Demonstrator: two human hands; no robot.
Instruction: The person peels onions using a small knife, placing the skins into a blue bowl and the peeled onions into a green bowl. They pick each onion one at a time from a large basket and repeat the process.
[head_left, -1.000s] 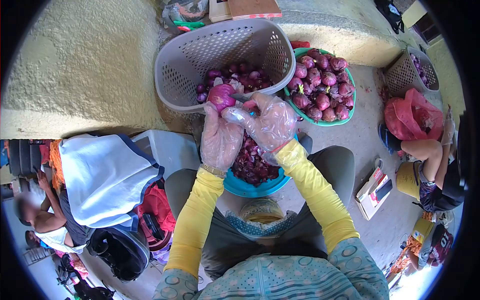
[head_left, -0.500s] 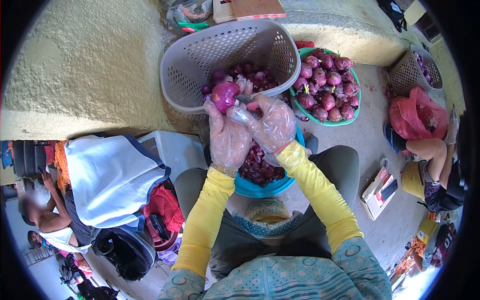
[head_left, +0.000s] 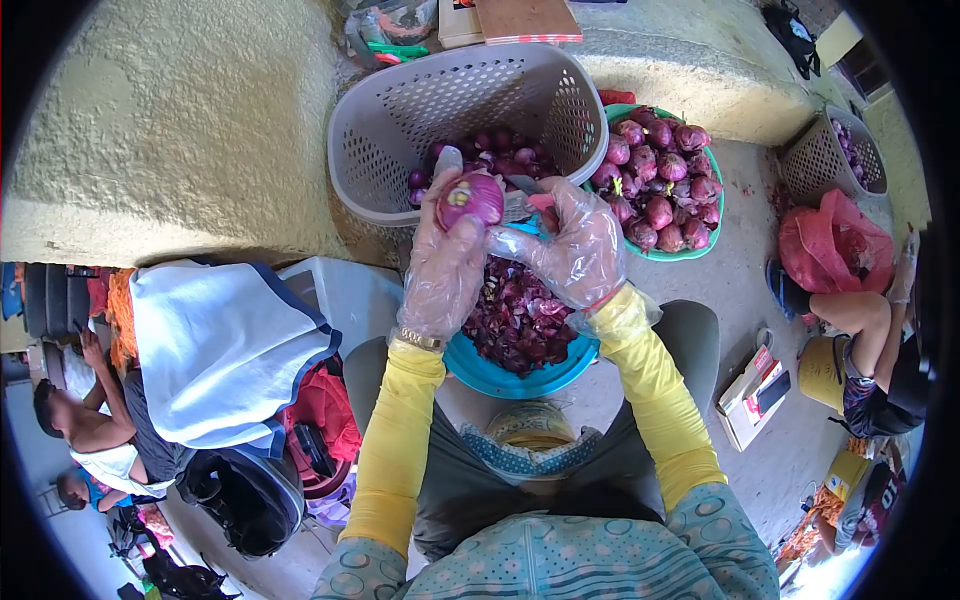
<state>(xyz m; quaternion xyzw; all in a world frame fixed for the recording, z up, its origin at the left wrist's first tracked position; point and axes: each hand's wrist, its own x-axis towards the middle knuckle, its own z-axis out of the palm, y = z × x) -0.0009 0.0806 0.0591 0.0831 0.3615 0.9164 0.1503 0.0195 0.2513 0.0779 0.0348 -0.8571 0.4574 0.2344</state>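
My left hand, in a clear plastic glove, is closed around a purple onion with a pale cut spot facing up. Just to its right, my gloved right hand grips a small knife, its blade showing beside the onion and part of a pinkish handle between the fingers. Below both hands sits a blue basin full of loose onion skins. Beyond them, a grey perforated basket holds several peeled onions.
A green basin of unpeeled onions stands right of the basket. Between my knees is a bucket. A white cloth hangs at left. Another person's leg and a red plastic bag are at right.
The onion has turned so its pale cut spot faces up. My hands have moved slightly apart, the right one to the right, uncovering more skins in the blue basin.
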